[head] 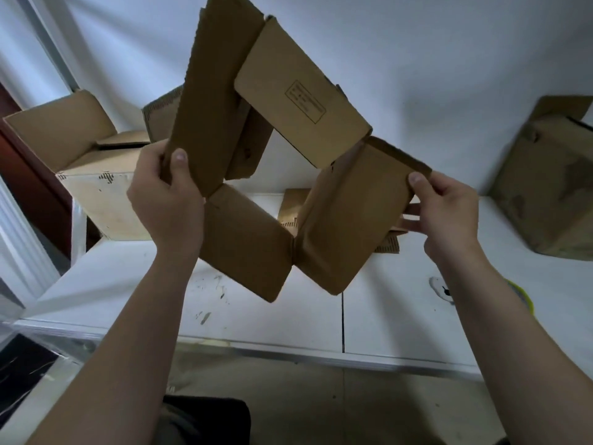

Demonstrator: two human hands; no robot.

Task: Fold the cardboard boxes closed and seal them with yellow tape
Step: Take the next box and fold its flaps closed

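I hold a brown cardboard box (340,226) in the air above the white table (256,316), opened into a hollow diamond with all flaps spread out. My left hand (167,194) grips the left flap, thumb on its front. My right hand (446,210) pinches the right flap at its upper corner, thumb in front and fingers behind. A printed label shows on the upper right flap. A roll of yellow tape (523,297) peeks out from behind my right forearm on the table.
An open cardboard box (96,187) stands at the back left of the table. Another box (545,187) leans at the right by the wall. Flat cardboard pieces (292,207) lie behind the held box. The table's front edge runs below my arms.
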